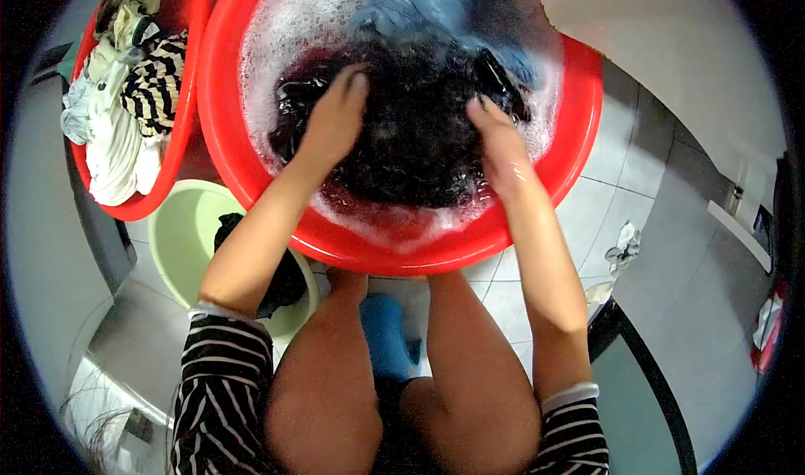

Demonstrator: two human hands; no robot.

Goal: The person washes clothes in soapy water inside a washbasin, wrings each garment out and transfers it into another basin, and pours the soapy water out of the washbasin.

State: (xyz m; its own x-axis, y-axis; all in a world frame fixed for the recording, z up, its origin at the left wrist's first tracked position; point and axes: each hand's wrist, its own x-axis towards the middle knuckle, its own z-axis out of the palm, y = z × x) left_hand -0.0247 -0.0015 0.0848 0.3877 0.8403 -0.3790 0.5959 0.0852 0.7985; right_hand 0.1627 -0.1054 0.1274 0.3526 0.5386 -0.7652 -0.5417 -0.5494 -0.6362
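Observation:
A soaked black garment (411, 131) spreads across the middle of a large red basin (222, 114) of sudsy water. At its left side, my left hand (337, 119) is closed on the wet fabric, its fingers partly sunk in the folds. On the opposite side my right hand (503, 144) grips the same cloth, thumb on top and the other fingers mostly hidden beneath. Blue fabric (436, 1) floats behind the black garment, near the far rim. White foam (277, 39) lies along the basin's inner wall.
To the left, a second red basin (189, 131) holds white, striped and other clothes (117, 123). Below it stands a pale green basin (172, 240) with dark cloth (285, 286) inside. A blue stool-like object (386, 332) is between my legs, on grey tiles (620, 165).

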